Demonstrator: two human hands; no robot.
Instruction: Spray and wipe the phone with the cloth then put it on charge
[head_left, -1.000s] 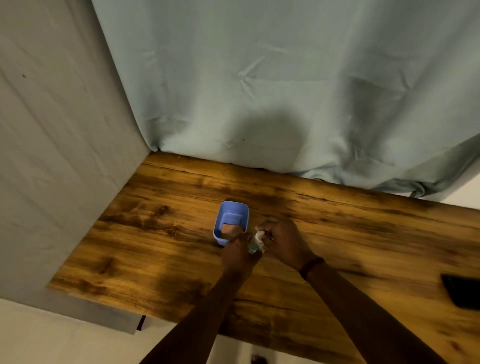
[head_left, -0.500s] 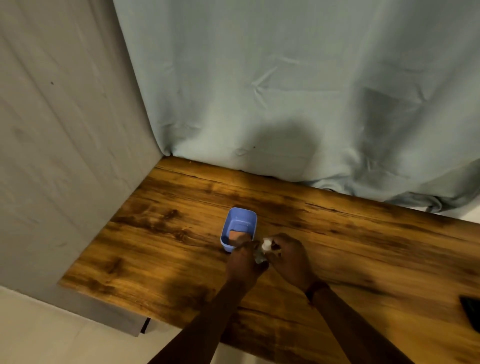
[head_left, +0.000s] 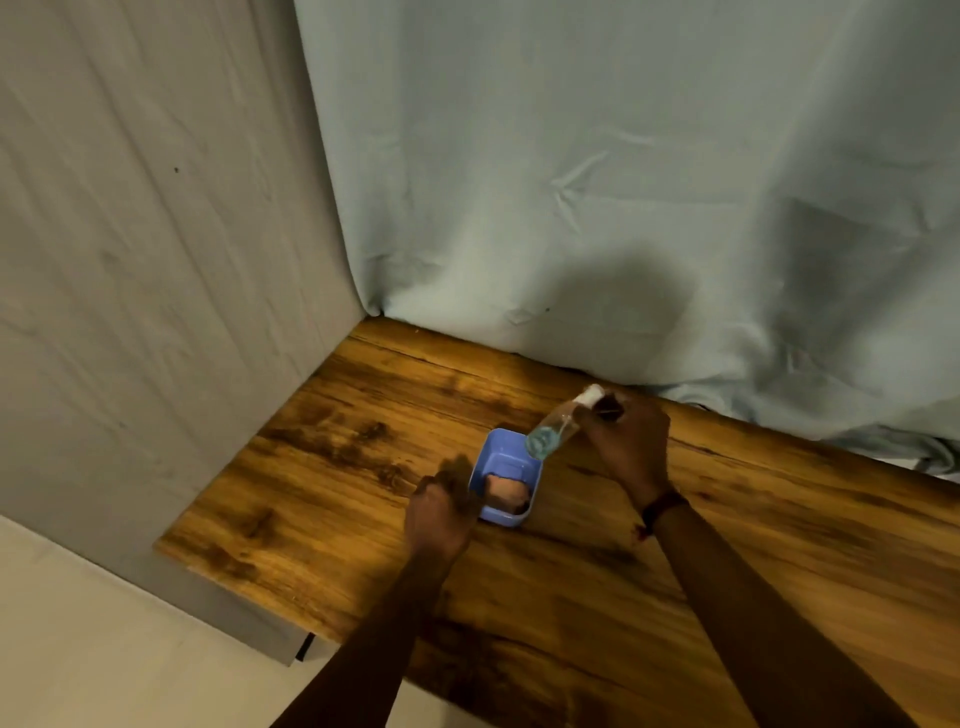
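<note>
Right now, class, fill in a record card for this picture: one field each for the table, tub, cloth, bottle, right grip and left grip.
table: wooden, with a pale curtain behind it
tub: blue, open, standing on the table
cloth: pinkish, lying inside the tub
bottle: small, clear, white cap, tilted, raised by the tub's far right corner
right grip: holds the bottle at its cap end
left grip: blurred, at the tub's left side; whether it holds anything cannot be told

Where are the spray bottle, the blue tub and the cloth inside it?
spray bottle (head_left: 551, 435), head view, clear body near the base.
blue tub (head_left: 505, 460), head view, bare inner floor.
cloth (head_left: 506, 492), head view, middle of the pinkish wad in the tub.
</note>
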